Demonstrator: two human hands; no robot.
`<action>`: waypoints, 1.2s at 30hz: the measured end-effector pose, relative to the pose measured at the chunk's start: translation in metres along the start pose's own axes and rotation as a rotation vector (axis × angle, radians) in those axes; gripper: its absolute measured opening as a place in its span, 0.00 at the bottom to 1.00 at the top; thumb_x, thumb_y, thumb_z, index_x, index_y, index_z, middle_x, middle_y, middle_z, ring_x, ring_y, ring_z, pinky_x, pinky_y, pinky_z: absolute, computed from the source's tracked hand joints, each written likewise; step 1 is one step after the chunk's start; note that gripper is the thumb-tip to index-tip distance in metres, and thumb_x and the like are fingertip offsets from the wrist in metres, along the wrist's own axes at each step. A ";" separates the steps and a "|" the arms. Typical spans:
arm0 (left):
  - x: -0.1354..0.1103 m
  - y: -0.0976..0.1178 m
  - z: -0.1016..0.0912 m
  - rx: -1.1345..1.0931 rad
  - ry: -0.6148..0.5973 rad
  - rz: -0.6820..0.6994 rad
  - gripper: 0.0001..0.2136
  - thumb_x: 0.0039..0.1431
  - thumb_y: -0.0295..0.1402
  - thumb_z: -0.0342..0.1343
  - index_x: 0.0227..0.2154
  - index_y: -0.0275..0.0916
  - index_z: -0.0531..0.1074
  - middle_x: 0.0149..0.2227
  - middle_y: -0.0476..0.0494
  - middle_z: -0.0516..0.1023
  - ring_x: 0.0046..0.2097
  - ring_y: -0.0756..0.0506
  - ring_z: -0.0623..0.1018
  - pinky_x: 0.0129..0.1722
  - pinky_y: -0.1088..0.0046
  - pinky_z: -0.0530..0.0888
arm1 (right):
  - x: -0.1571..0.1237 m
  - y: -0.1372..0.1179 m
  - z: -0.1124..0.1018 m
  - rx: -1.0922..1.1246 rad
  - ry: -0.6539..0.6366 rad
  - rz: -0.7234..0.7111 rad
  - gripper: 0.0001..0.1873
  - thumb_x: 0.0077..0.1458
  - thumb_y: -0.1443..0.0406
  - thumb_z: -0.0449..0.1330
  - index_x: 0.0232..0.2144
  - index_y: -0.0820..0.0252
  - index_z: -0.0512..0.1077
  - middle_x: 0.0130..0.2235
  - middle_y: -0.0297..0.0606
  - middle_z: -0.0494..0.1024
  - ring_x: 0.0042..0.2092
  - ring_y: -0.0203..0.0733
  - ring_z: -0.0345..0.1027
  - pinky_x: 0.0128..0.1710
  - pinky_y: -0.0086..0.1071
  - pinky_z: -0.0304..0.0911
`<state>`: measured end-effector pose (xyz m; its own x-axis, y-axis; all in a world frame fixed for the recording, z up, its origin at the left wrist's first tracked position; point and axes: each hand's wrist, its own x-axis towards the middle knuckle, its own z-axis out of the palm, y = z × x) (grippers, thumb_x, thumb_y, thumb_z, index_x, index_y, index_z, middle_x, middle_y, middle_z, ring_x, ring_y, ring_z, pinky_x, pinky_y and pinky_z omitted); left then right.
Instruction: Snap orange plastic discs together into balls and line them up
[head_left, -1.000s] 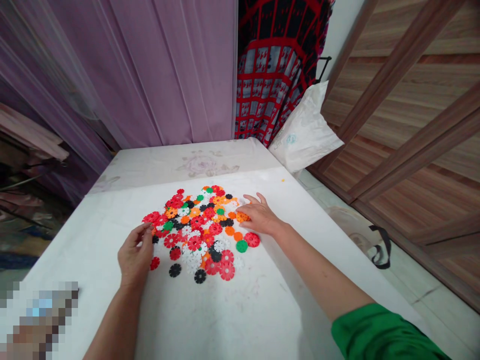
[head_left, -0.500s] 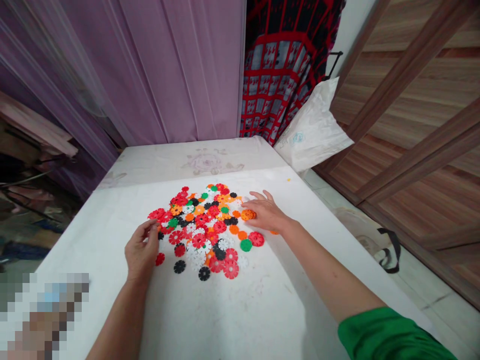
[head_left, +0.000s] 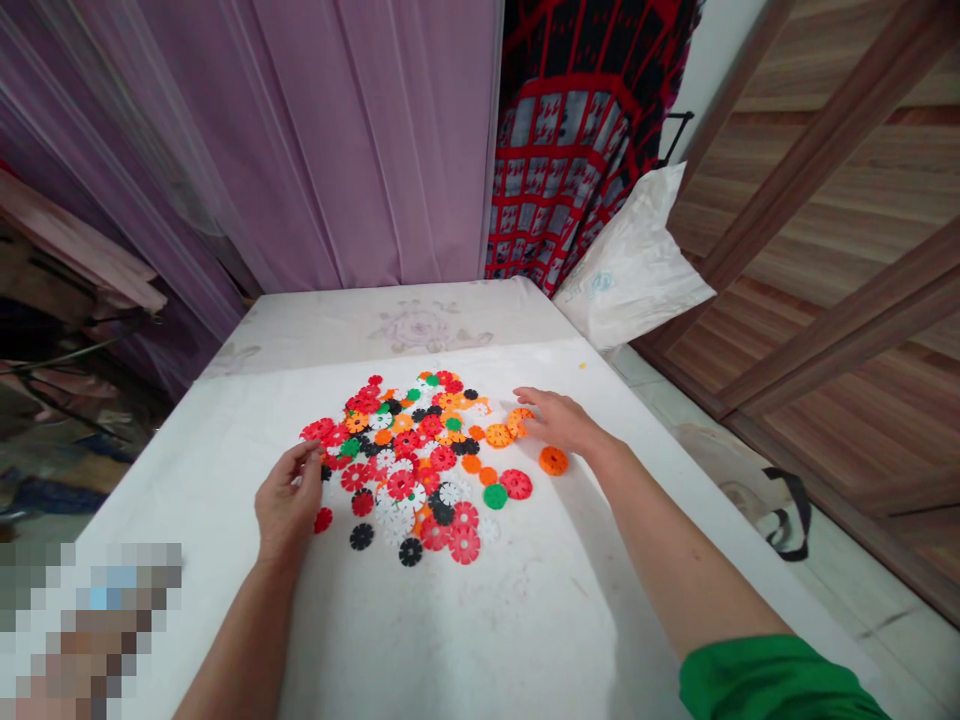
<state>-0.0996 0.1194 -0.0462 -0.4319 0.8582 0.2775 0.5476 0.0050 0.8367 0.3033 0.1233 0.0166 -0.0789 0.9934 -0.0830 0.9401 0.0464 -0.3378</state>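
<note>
Notched plastic building discs in red, white, black, orange and green form a loose pile point(head_left: 405, 440) on the white tabletop. At the pile's right side, my right hand point(head_left: 562, 415) has its thumb side against an orange disc point(head_left: 519, 422), fingers reaching past it. Another orange disc point(head_left: 499, 435) lies just left of that one. A thicker-looking orange disc point(head_left: 553, 461) rests below my right wrist. My left hand point(head_left: 289, 495) is at the pile's left edge with fingers curled and thumb close to the index finger. What its fingertips hold, if anything, is too small to make out.
The table point(head_left: 465, 650) has a flower-patterned cloth strip point(head_left: 412, 325) at its far end. A purple curtain point(head_left: 375, 150) hangs behind it. A white sack point(head_left: 630, 270) stands by the right far corner, near wooden doors point(head_left: 810, 250). A tiny yellow piece point(head_left: 582, 366) lies near the right edge.
My right hand has moved right, and an orange disc with it, apart from another orange disc left by the pile. The thicker orange disc under my wrist is now uncovered. My left hand stays in place.
</note>
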 end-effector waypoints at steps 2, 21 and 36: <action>0.000 0.000 0.000 0.001 -0.005 -0.007 0.18 0.53 0.46 0.54 0.41 0.42 0.77 0.37 0.45 0.81 0.36 0.47 0.78 0.42 0.69 0.75 | 0.001 0.003 0.003 0.012 0.003 -0.011 0.26 0.55 0.65 0.55 0.57 0.54 0.67 0.56 0.38 0.76 0.54 0.46 0.71 0.54 0.37 0.64; -0.001 0.008 -0.003 -0.003 -0.023 -0.042 0.18 0.52 0.45 0.54 0.40 0.41 0.77 0.36 0.45 0.82 0.36 0.46 0.78 0.45 0.67 0.75 | 0.004 0.009 0.006 -0.023 -0.033 -0.182 0.28 0.56 0.67 0.55 0.60 0.54 0.66 0.65 0.40 0.64 0.64 0.46 0.58 0.63 0.40 0.55; 0.000 0.008 -0.005 0.008 -0.060 -0.033 0.17 0.52 0.45 0.54 0.40 0.42 0.77 0.38 0.45 0.82 0.40 0.44 0.80 0.49 0.64 0.75 | 0.012 -0.006 -0.002 -0.150 -0.128 -0.233 0.21 0.53 0.68 0.58 0.50 0.51 0.73 0.55 0.36 0.74 0.53 0.44 0.70 0.53 0.33 0.63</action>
<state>-0.0988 0.1169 -0.0374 -0.4063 0.8865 0.2214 0.5395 0.0373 0.8412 0.2969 0.1346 0.0192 -0.3306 0.9333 -0.1400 0.9295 0.2963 -0.2198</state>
